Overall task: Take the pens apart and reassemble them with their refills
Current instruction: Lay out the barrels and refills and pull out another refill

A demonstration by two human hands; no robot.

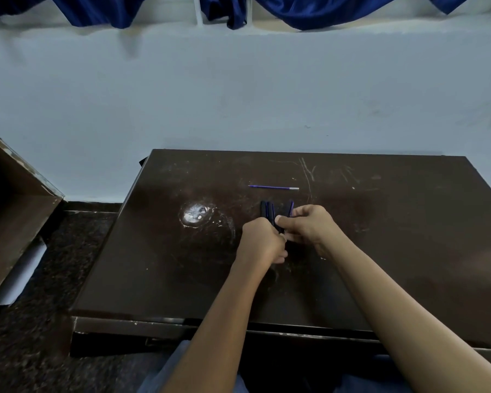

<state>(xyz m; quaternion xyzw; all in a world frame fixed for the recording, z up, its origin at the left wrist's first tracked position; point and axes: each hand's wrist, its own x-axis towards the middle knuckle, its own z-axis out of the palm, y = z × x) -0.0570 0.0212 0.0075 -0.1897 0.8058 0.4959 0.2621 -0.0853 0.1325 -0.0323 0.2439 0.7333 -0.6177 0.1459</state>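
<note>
Head view, from the left: a wooden cabinet (14, 194) stands on the dark speckled floor, with a white roll (20, 279) lying along its foot. Beside it is a scratched dark brown table (394, 236) set against a pale wall, and a pale worn patch (194, 215) marks the left half of the tabletop. Near the table's middle the left hand (262, 241) is a closed fist, its fingers curled round a bundle of dark pens (268, 210) whose ends stick out beyond the knuckles, away from the person. Farther back, well apart from both hands, a thin blue refill (274, 187) with a silver tip lies flat and crosswise on the tabletop. The right hand (309, 226) meets the left over the bundle. Its thumb and bent fingers pinch a single pen with a blue edge (290, 207), which angles up and to the right, away from the others. Whether the two hands touch cannot be told.
</note>
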